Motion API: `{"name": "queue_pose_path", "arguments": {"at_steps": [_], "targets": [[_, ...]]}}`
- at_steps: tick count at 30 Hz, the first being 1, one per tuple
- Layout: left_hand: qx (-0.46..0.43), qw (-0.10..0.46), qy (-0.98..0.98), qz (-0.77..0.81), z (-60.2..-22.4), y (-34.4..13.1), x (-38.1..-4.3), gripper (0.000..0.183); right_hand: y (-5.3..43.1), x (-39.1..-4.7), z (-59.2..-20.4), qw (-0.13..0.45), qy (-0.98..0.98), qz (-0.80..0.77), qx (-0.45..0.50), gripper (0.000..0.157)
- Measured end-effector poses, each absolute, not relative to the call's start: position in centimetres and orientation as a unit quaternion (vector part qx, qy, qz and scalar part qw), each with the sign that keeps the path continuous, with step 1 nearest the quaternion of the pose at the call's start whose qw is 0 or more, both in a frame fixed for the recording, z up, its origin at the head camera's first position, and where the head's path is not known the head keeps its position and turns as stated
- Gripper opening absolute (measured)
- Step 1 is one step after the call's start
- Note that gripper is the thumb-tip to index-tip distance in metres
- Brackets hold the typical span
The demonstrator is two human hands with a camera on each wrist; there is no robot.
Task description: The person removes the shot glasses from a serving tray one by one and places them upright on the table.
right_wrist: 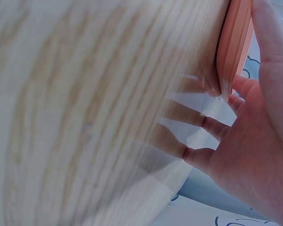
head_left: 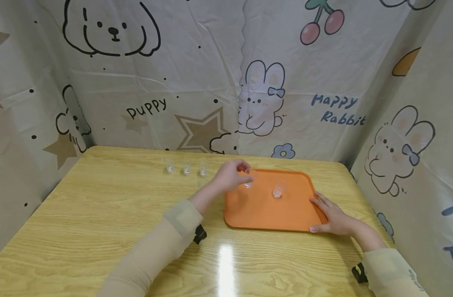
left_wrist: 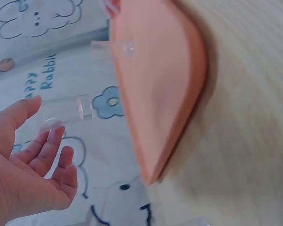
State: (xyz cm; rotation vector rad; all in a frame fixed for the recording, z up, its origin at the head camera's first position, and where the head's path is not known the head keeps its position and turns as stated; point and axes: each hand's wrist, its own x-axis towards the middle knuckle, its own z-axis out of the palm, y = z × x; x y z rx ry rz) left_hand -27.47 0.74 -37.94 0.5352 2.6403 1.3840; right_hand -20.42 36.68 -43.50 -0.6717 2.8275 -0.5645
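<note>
My left hand (head_left: 231, 176) pinches a small clear cup (left_wrist: 68, 109) between thumb and fingertips. That cup is upright over the back left part of an orange tray (head_left: 261, 214). Another clear cup (head_left: 277, 189) stands on the tray, right of its middle. At the tray's right side rests my right hand (head_left: 337, 218), fingers spread along the rim and thumb at the near right corner. In the right wrist view, several of its fingertips (right_wrist: 191, 154) touch the tabletop outside the tray.
Left of the tray, near the table's back edge, stand three more clear cups (head_left: 187, 167) in a row. The wooden table (head_left: 81, 214) meets a hanging printed cloth (head_left: 197, 74) at the back, with more cloth at both sides.
</note>
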Motion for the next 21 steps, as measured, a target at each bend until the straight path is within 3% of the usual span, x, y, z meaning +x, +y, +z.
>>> {"name": "queue_pose_path", "arguments": {"at_steps": [21], "targets": [[0.144, 0.024, 0.878, 0.456, -31.3, -8.9, -25.0, 0.036, 36.7, -20.5, -43.6, 0.087, 0.953, -0.181, -0.226, 0.093]]}}
